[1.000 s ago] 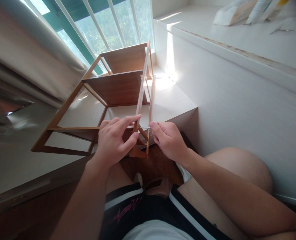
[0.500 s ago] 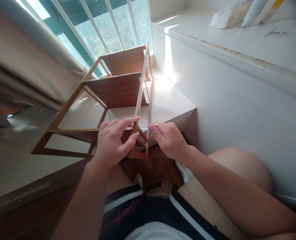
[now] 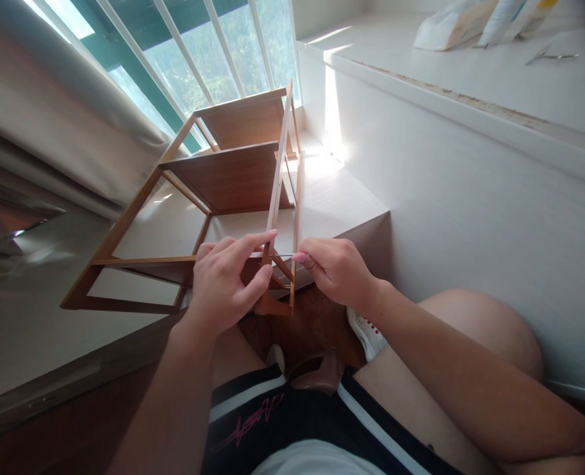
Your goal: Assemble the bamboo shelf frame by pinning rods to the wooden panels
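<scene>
A small wooden shelf rack [image 3: 223,178] lies on its side on a pale ledge [image 3: 332,191] in front of me. My left hand [image 3: 223,280] holds the rack's near end frame, with the index finger stretched along a rail and the thumb pressed against a leg. My right hand [image 3: 339,270] is closed in a pinch on a thin metal tool [image 3: 285,256], its tip pushed into the frame's rail.
A white wall and a higher counter [image 3: 470,72] rise at the right, with bags [image 3: 450,26] and a metal tool [image 3: 552,56] on top. A barred window [image 3: 213,53] and a curtain [image 3: 49,112] lie at the left. My bare knee [image 3: 480,330] is at the lower right.
My right hand has turned at the wrist while it stays pinched on the thin tool. The left hand and the rack have hardly moved.
</scene>
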The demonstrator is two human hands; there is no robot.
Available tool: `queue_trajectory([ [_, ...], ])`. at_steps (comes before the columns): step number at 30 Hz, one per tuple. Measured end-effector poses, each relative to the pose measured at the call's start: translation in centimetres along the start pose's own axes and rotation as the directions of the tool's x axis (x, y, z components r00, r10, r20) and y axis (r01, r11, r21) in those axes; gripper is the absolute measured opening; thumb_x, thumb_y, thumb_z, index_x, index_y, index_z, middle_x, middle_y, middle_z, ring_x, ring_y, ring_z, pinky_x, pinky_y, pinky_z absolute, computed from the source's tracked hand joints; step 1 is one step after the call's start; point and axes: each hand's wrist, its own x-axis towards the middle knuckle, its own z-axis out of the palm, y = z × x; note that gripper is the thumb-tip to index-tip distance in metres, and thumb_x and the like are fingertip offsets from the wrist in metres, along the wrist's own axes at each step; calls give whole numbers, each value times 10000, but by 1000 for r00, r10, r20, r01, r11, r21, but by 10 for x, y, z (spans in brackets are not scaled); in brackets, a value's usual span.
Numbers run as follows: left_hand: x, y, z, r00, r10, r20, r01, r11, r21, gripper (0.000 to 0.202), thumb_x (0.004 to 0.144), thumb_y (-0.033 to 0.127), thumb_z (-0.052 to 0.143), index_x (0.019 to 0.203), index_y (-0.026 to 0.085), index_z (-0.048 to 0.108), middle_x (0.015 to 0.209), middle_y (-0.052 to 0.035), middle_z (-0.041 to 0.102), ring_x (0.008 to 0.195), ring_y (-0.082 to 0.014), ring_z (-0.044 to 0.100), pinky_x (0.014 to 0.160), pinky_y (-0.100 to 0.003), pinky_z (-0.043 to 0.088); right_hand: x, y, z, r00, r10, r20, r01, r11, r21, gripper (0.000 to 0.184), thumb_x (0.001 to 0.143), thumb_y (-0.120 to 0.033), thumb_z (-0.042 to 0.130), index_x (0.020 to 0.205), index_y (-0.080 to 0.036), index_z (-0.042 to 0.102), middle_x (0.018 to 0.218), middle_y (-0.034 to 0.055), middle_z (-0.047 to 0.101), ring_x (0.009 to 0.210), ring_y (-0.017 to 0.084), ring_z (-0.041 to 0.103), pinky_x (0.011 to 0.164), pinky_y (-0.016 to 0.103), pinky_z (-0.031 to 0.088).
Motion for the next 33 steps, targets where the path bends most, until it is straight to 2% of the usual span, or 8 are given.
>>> queue_trajectory([
  [4,0,0,0,1000,3,2,-3,1000,-3,406,917,376,510,1316,317,563,1145,7,716,1044,-217,632,960,-392,368,-2,-5,3,998,61,-11,-60,995,82,402,1032,-399,382,676,-213,396,609,-20,433,556,129,373,593,280,277],
  [8,1,0,0,1000,12,-11,-12,1000,-14,399,914,372,518,1306,314,571,1131,10,717,1037,-212,633,951,-387,367,-2,-12,7,985,171,-15,-163,960,227,439,1030,-407,388,637,-212,363,557,-40,363,520,113,336,564,283,253],
  [13,1,0,1,1000,12,-19,-12,1000,-19,396,911,369,522,1299,310,576,1126,13,716,1031,-209,638,948,-382,366,-2,-24,8,914,403,49,-382,813,440,539,1018,-499,383,567,-203,381,487,-36,393,495,104,359,523,283,231],
  [16,1,-1,1,1000,10,-18,-10,1000,-9,399,913,377,516,1302,314,575,1122,11,715,1025,-214,640,948,-384,366,0,-29,6,881,460,109,-449,743,496,546,1007,-509,407,555,-203,376,456,-40,400,475,101,372,507,277,235],
  [19,0,-1,1,1000,17,-20,-17,1000,3,398,916,382,510,1303,313,575,1101,3,716,999,-219,643,931,-390,368,1,-29,4,868,476,144,-477,717,507,543,1004,-500,419,551,-203,373,447,-40,410,470,100,389,502,270,250],
  [25,1,-2,1,999,24,-26,-23,1000,10,387,920,377,506,1295,312,578,1070,-2,715,958,-223,645,891,-397,371,1,-26,-3,884,460,88,-450,781,433,541,1013,-492,402,558,-199,395,457,-42,396,480,99,362,518,280,230],
  [33,1,-4,2,1000,17,-20,-17,1000,12,394,918,380,509,1301,312,572,1067,-1,715,959,-220,640,897,-390,371,1,-23,-8,958,279,60,-286,924,254,467,1031,-432,387,630,-195,425,539,-29,440,531,109,404,568,273,259],
])
